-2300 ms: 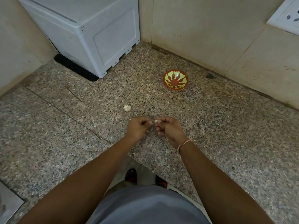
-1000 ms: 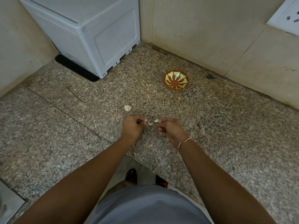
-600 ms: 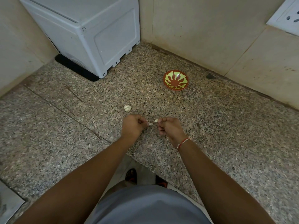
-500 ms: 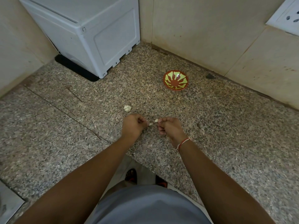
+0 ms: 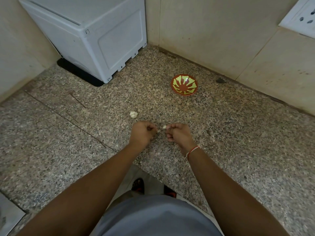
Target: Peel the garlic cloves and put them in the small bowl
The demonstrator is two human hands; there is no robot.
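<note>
A small whitish garlic clove [image 5: 164, 127] is pinched at the fingertips of my right hand [image 5: 179, 134], above the speckled granite counter [image 5: 238, 142]. My left hand [image 5: 143, 133] is closed in a loose fist a short gap to its left, with a tiny scrap of skin at its fingertips. A garlic bulb [image 5: 133, 114] lies on the counter just beyond my left hand. The small red bowl [image 5: 184, 84] with a yellow-green pattern stands farther back and to the right; I see nothing in it.
A white appliance [image 5: 95, 34] fills the back left corner. Tiled walls close off the back and left. A dark pebble-like bit [image 5: 220, 80] lies by the back wall. A white socket plate [image 5: 301, 16] sits on the wall at upper right.
My hands were together on the clove, then drew a little apart. The clove stayed with my right hand. A strip of skin seen between them earlier is now just a scrap at my left fingertips.
</note>
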